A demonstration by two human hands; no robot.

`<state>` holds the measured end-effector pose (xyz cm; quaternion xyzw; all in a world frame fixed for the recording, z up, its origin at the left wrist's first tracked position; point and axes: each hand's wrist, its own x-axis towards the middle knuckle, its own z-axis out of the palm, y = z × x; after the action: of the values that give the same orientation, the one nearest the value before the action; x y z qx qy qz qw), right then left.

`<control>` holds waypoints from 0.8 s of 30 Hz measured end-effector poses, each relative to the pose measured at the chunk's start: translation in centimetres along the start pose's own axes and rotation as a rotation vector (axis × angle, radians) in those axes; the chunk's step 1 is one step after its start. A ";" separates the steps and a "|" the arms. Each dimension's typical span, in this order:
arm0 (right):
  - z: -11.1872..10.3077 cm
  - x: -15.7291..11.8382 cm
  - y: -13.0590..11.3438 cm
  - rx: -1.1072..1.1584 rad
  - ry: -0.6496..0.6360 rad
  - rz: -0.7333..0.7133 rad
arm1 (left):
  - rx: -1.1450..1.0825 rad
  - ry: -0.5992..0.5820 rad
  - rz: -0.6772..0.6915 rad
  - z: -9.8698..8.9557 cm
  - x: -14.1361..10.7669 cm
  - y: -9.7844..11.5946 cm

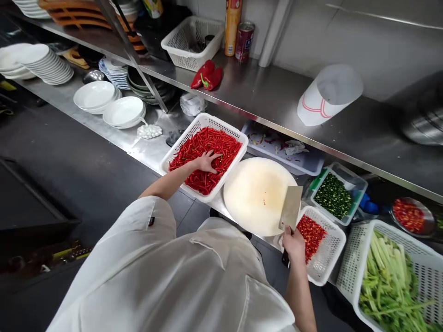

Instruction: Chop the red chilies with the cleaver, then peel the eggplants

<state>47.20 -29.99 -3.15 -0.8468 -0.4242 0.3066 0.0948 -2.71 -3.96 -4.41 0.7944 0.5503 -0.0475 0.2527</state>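
L fingers (214,157) spread on red chilies (223,139), R fingers (288,234) wrapped rnd cleaver hndl (285,258).

A steel counter (147,150) carries stacked plates (51,67) and bowls (122,110) towards the left. Then come a basket (206,198) of red chilies, a round board (254,196) just beside it, a tray (309,162) behind, and a smaller basket (330,251) of chopped chili. The steel shelf (266,94) above bears a white basket (185,55), a tall orange can (232,27), a dark red tin (244,41), red peppers (212,77) and a white container (318,101).
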 end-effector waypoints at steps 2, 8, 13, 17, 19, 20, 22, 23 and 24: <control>0.3 0.1 -0.4 -0.010 0.017 0.015 | -0.004 0.010 0.006 -0.2 0.2 -0.4; 0.5 1.3 -0.9 -0.091 -0.004 0.026 | -0.012 0.080 0.074 -1.3 -2.1 -0.7; 0.9 1.7 -1.0 -0.187 -0.024 -0.021 | -0.059 0.052 0.165 -3.2 -5.9 -1.9; 0.9 2.1 -1.2 -0.159 -0.038 -0.074 | 0.017 -0.057 0.046 -1.7 -7.4 -0.1; 0.7 2.7 -1.4 -0.141 -0.044 -0.098 | 0.074 -0.096 -0.013 -0.7 -7.0 0.8; 0.6 3.1 -1.5 -0.138 -0.049 -0.108 | 0.082 -0.090 -0.012 -0.5 -6.5 0.9; 0.3 4.1 -1.9 -0.146 -0.065 -0.127 | 0.061 -0.042 0.025 -0.9 -5.3 0.5; 0.1 4.5 -2.1 -0.154 -0.074 -0.141 | 0.042 -0.005 0.028 -1.4 -4.7 0.0; 0.0 4.9 -2.3 -0.164 -0.083 -0.156 | 0.024 0.037 0.013 -2.1 -4.2 -0.4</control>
<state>47.93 -24.75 -4.31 -0.8026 -0.5162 0.2973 0.0312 -5.18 -6.48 -1.19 0.8016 0.5492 -0.0380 0.2334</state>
